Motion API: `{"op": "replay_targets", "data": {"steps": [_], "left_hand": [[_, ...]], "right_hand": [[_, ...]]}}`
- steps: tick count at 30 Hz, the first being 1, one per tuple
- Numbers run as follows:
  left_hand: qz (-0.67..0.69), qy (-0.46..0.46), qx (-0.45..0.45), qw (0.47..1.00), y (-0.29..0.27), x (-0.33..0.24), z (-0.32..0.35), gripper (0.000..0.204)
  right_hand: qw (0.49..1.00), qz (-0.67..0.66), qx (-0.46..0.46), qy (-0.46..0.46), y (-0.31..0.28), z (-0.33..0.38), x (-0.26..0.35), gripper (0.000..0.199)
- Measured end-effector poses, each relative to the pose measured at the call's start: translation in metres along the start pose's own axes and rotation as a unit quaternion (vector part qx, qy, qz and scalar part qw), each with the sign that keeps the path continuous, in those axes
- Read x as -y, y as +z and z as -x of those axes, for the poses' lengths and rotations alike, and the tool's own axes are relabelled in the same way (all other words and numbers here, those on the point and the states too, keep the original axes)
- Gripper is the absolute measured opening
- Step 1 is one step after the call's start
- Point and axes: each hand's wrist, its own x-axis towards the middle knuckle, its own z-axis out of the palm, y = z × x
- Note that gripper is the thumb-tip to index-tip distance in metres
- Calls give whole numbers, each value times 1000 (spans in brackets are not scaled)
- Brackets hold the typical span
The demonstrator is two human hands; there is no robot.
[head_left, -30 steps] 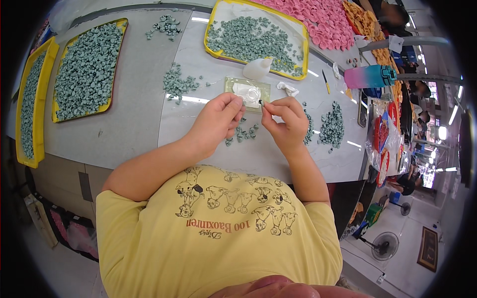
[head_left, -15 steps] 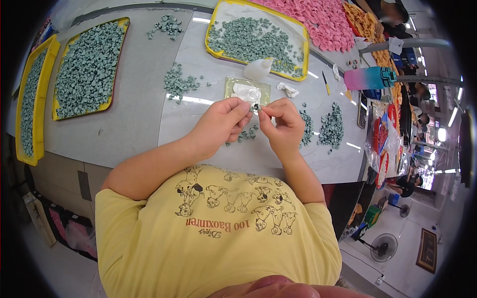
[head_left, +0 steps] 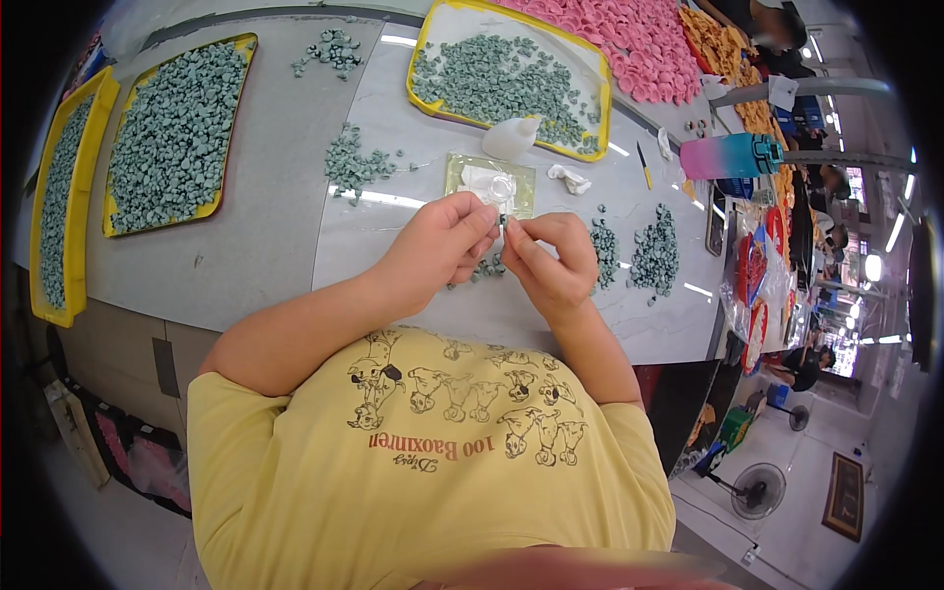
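My left hand [head_left: 444, 241] and my right hand [head_left: 553, 258] meet over the table, fingertips nearly touching. Each is closed in a pinch on a small dark-green piece [head_left: 502, 220] held between them; its exact shape is mostly covered by my fingers. Just beyond lies a pale yellow-green square pad [head_left: 524, 182] with white paper and a small clear round dish [head_left: 501, 187] on it. A white squeeze bottle [head_left: 509, 138] stands behind the pad. Loose green pieces [head_left: 489, 265] lie partly hidden under my hands.
Yellow-rimmed trays of green pieces stand at the left [head_left: 177, 138], far left [head_left: 67, 206] and back [head_left: 511, 84]. Small piles lie left [head_left: 356, 162] and right [head_left: 655, 251]. A crumpled white tissue [head_left: 569, 178], a yellow-handled knife [head_left: 645, 165] and a pink-blue bottle [head_left: 730, 155] are rightward.
My right hand has turned slightly, its fingertips drawing closer to my left thumb and covering more of the small piece. My left hand has barely moved.
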Motion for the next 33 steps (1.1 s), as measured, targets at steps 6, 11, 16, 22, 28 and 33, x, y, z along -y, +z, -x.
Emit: {"op": "replay_targets", "data": {"steps": [6, 11, 16, 22, 28, 33], "left_hand": [[-82, 50, -33, 995, 4, 5, -3, 21], [-46, 19, -45, 998, 18, 4, -16, 21], [-31, 7, -59, 998, 42, 29, -45, 21], [-18, 2, -51, 999, 74, 45, -65, 20], [-9, -2, -54, 999, 80, 47, -61, 20], [-10, -12, -59, 998, 86, 47, -61, 19]], "right_hand": [[996, -61, -1, 62, 0, 5, -7, 21], [946, -322, -36, 5, -65, -4, -7, 18], [783, -618, -38, -54, -144, -20, 16, 44], [643, -747, -66, -156, -177, -25, 11, 53], [602, -765, -31, -227, -173, -46, 11, 49], [636, -754, -69, -149, -195, -23, 25, 50]]}}
